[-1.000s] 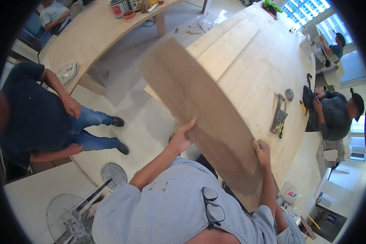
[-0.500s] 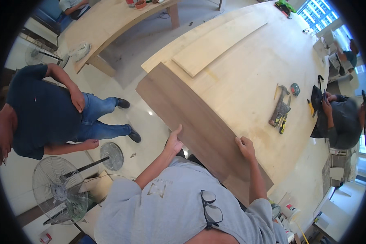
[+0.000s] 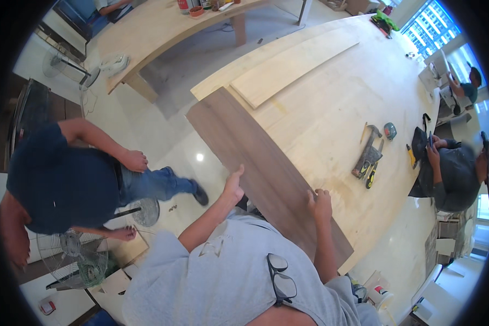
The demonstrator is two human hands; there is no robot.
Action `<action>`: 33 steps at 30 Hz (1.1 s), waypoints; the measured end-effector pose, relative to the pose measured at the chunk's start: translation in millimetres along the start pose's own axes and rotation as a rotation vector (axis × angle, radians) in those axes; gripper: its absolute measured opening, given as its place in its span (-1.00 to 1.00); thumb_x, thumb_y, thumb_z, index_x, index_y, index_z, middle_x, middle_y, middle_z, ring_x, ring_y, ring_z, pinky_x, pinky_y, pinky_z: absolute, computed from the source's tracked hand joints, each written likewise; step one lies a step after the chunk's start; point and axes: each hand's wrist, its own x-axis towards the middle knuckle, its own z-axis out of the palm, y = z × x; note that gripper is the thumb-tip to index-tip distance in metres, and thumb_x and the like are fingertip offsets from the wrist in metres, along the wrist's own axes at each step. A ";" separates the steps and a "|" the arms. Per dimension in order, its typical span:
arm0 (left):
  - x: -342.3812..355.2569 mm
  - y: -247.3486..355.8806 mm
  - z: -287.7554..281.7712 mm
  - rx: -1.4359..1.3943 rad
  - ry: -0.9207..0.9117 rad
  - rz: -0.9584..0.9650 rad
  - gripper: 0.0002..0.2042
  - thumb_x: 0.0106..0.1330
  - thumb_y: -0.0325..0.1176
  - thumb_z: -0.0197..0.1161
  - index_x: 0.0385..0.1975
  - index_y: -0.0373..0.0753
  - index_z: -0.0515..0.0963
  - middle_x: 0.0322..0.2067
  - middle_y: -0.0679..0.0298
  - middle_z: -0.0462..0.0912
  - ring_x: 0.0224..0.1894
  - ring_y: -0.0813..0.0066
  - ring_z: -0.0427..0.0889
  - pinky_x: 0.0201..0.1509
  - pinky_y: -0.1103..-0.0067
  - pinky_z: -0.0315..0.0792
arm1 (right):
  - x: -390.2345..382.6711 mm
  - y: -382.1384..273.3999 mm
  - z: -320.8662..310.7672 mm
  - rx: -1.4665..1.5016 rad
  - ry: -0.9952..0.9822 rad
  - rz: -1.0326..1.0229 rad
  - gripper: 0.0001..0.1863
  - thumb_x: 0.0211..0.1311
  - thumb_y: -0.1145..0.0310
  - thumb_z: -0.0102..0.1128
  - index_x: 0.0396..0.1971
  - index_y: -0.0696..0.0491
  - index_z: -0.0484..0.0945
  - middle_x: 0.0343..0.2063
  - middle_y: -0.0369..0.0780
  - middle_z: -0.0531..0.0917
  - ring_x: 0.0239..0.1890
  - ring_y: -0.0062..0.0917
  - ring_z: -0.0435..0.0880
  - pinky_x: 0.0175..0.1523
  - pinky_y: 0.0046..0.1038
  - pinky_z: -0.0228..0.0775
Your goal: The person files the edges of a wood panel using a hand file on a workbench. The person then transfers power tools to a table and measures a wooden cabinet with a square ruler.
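Brown board (image 3: 258, 155) held along both edges
My left hand (image 3: 233, 186) grips its left edge, thumb (image 3: 239, 171) on top, other fingers hidden; my right hand (image 3: 321, 205) grasps the opposite edge. It slants between them, along the bench (image 3: 342, 103).

A woodworking workshop; a broad wooden worktop (image 3: 331, 111) bears a loose pale board (image 3: 296, 70) and hand tools (image 3: 368, 156); a brown board (image 3: 266, 160) is held at its edge; a second, curved worktop (image 3: 141, 41) carries a tin (image 3: 185, 5) and pots.
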 end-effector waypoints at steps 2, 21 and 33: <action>2.3 -0.4 -1.0 -0.011 -0.005 -0.001 -0.48 0.50 -0.19 0.34 0.32 -0.34 0.41 0.28 0.04 0.56 0.34 0.07 0.53 0.44 0.06 0.42 | -24.4 -2.5 -5.7 0.005 0.013 -0.137 -0.47 0.35 0.07 0.39 0.17 0.10 0.57 0.12 0.09 0.58 0.21 0.06 0.55 0.29 0.01 0.40; 31.7 -5.5 -15.3 0.118 -0.008 0.064 -0.50 0.46 -0.26 0.40 0.28 -0.38 0.45 0.23 0.08 0.61 0.29 0.13 0.58 0.41 0.13 0.46 | -259.8 251.1 55.8 1.128 0.407 1.260 -0.37 0.46 0.05 0.28 0.30 0.21 0.43 0.31 0.06 0.51 0.27 -0.08 0.55 0.22 -0.04 0.54; 49.4 -15.5 3.9 0.084 0.037 0.040 -0.51 0.50 -0.32 0.35 0.33 -0.37 0.39 0.27 0.04 0.57 0.30 0.07 0.56 0.38 0.06 0.48 | -251.3 266.4 61.0 1.529 0.656 1.252 -0.40 0.27 0.35 0.40 0.27 0.20 0.46 0.16 -0.04 0.60 0.19 -0.15 0.61 0.19 -0.07 0.58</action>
